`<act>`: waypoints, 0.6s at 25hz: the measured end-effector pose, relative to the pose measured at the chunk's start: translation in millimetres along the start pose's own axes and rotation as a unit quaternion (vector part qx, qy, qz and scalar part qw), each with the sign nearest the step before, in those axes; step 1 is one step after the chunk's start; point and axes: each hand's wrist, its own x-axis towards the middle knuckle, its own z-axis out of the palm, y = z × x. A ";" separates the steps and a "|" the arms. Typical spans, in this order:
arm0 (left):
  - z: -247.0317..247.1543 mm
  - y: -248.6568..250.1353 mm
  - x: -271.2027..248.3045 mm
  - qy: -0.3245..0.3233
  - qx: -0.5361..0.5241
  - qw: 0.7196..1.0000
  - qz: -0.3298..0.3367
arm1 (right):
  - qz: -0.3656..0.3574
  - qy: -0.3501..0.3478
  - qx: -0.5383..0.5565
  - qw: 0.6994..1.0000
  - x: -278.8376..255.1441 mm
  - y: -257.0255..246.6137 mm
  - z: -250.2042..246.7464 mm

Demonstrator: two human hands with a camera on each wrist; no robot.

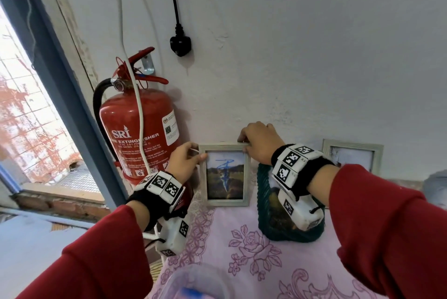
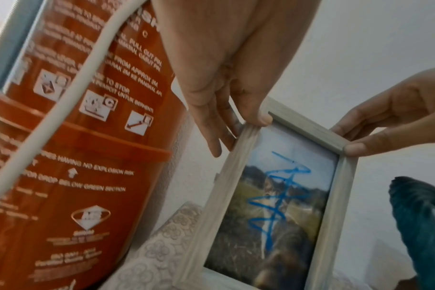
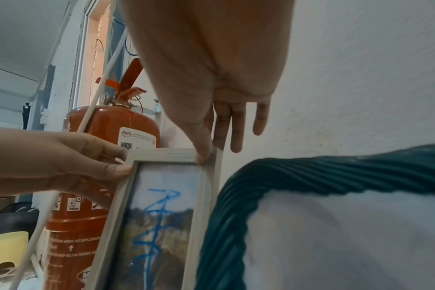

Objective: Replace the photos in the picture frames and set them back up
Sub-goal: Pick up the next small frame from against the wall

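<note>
Frame (image 1: 225, 175) upright at 12 o'clock by the wall, long axis vertical | my left hand (image 1: 186, 160) pinches its 10 o'clock corner, right hand (image 1: 260, 143) its 2 o'clock corner | both equally near.

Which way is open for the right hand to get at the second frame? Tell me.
Probably yes: the second frame stands apart by the wall, nothing in front. But the right hand pinches the first frame and must let go.

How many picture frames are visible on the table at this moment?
2. One picture frame stands near the fire extinguisher, pinched at its top corners by the left hand and right hand. A second frame stands at the wall, farther right. Others may be hidden.
</note>
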 end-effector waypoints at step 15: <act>-58.1 131.5 -101.3 0.089 0.022 0.979 0.184 | -0.077 0.238 0.181 0.951 -89.0 -47.0 -107.9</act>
